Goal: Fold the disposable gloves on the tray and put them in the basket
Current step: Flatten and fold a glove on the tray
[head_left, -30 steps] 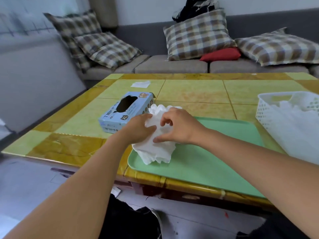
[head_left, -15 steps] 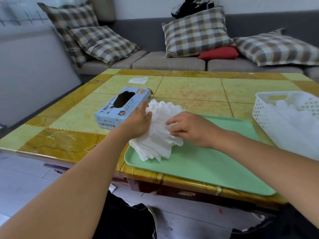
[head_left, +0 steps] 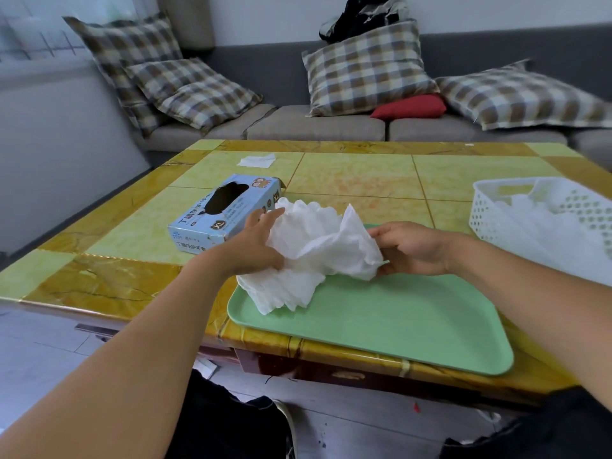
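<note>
A green tray [head_left: 397, 323] lies at the table's [head_left: 99, 276] near edge. Over its far-left corner, the crumpled white gloves [head_left: 314, 250] hang. The left hand [head_left: 256, 246] grips their left side, fingers curled; the right hand [head_left: 410, 248] pinches their right edge. The white basket [head_left: 490, 207] sits at the right edge.

The hands have parted — right hand [head_left: 414, 250] lifting the gloves' [head_left: 314, 250] edge rightward.
</note>
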`<state>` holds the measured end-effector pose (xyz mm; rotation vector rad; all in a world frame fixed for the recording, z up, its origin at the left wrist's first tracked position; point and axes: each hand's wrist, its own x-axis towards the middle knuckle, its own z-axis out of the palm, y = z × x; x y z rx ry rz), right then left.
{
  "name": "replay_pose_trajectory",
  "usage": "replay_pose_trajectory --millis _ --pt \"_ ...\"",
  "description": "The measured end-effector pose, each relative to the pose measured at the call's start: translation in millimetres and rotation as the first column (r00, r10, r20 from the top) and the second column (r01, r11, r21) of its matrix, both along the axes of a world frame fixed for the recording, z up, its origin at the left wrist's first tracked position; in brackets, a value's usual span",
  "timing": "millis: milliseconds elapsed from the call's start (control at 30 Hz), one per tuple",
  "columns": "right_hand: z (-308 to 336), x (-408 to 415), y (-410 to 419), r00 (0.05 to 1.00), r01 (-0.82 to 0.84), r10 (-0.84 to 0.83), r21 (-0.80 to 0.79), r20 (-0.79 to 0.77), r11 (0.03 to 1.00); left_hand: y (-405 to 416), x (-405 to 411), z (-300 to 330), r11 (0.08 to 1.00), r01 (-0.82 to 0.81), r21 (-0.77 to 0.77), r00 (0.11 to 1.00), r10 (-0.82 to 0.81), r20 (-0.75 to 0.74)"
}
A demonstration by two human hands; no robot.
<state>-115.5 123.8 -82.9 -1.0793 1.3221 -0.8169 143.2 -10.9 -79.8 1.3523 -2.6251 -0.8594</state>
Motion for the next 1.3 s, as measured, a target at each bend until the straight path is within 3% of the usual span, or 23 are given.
replay_pose_trajectory --millis 100,167,233,300,333,367,433,533,600,667,767,900,1033,1133,1200,1300 --pt "20.5 -11.2 19.0 0.982 -0.167 0.155 0.114 0.106 0.979 1.8 -2.5 7.2 0.998 -0.003 -0.066 0.993 0.01 0.113" --pt "33.8 -11.4 27.7 0.98 -0.102 0.086 0.081 0.181 0.991 9.6 -6.3 23.9 0.986 0.008 -0.169 0.983 0.024 0.183" --pt "43.9 -13.0 34.2 0.957 0.044 -0.052 0.034 0.286 0.998 30.7 -24.4 44.7 0.981 -0.008 -0.194 1.0 0.002 -0.029" --pt "48.9 -10.7 36.0 0.92 0.132 -0.133 0.029 0.369 0.991 59.7 -47.4 61.5 0.994 0.044 0.099 0.902 0.004 -0.433" --pt "50.6 -10.7 38.1 0.906 0.16 -0.159 0.03 0.393 0.987 74.0 -60.6 65.1 0.944 0.159 0.288 0.823 0.034 -0.566" --pt "51.7 -11.5 39.2 0.893 0.173 -0.166 0.023 0.418 0.985 85.3 -73.2 65.9 0.864 0.266 0.429 0.781 0.068 -0.621" --pt "53.8 -14.1 40.7 0.871 0.153 -0.144 0.017 0.47 0.988 97.0 -94.4 62.7 0.781 0.343 0.521 0.757 0.098 -0.646" --pt "61.0 -18.3 49.9 0.86 0.145 -0.131 0.01 0.493 0.989 93.7 -114.9 60.6 0.757 0.259 0.6 0.678 0.3 -0.671" --pt "64.2 -18.3 59.0 0.912 0.169 -0.136 -0.053 0.387 0.984 89.6 -119.4 58.9 0.742 0.22 0.633 0.635 0.384 -0.671" --pt "65.1 -17.6 66.3 0.929 0.284 -0.24 -0.124 0.281 0.951 89.2 -120.3 59.6 0.735 0.265 0.624 0.642 0.349 -0.683" --pt "67.0 -20.7 75.6 0.881 0.426 -0.37 -0.151 0.294 0.892 92.9 -118.4 64.6 0.713 0.328 0.62 0.667 0.29 -0.686" --pt "71.9 -24.1 87.1 0.904 0.341 -0.287 -0.128 0.318 0.932 91.4 -118.2 65.8 0.677 0.377 0.632 0.676 0.266 -0.688" --pt "67.5 -30.1 82.8 0.931 0.264 -0.236 -0.067 0.278 0.962 85.9 -119.0 62.3 0.685 0.349 0.64 0.766 0.186 -0.616" --pt "50.9 -32.9 65.3 0.913 0.39 -0.375 -0.07 0.161 0.918 79.2 -127.5 55.8 0.819 0.186 0.542 0.806 0.188 -0.561" --pt "47.9 -36.8 52.4 0.85 0.526 -0.517 -0.226 0.1 0.82 77.3 -136.3 58.3 0.94 0.049 0.339 0.69 0.213 -0.691" --pt "67.4 -46.4 45.2 0.795 0.537 -0.599 -0.575 0.1 0.617 76.0 -140.5 81.6 0.998 0.058 0.02 0.463 -0.009 -0.886"
